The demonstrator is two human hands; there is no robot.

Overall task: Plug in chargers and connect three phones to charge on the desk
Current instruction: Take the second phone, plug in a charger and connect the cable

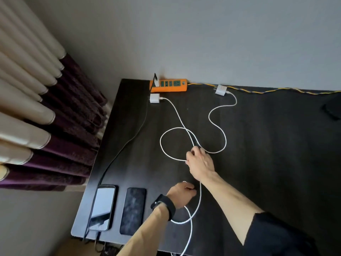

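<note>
You are sorting the white cables (193,143), which lie looped and crossed over one another in the middle of the desk (267,145). Your right hand (198,163) pinches a strand where the loops cross; your left hand (181,194), nearer the front edge, is closed around another stretch of white cable that trails off that edge.

One white charger (154,98) lies loose just in front of the orange power strip (168,85) at the back edge, and a second (220,90) lies loose to the strip's right. Neither is plugged in. A third adapter (156,82) stands in the strip's left end, and its dark cable (129,141) runs to the phone (103,207) at the front left corner. A second phone (133,210) lies just beside it, unconnected.

The step in hand looks like untangling; next you would need to free one end and seat a charger.

No third phone shows. The cable tips are hidden by your hands or cut off at the front edge.
</note>
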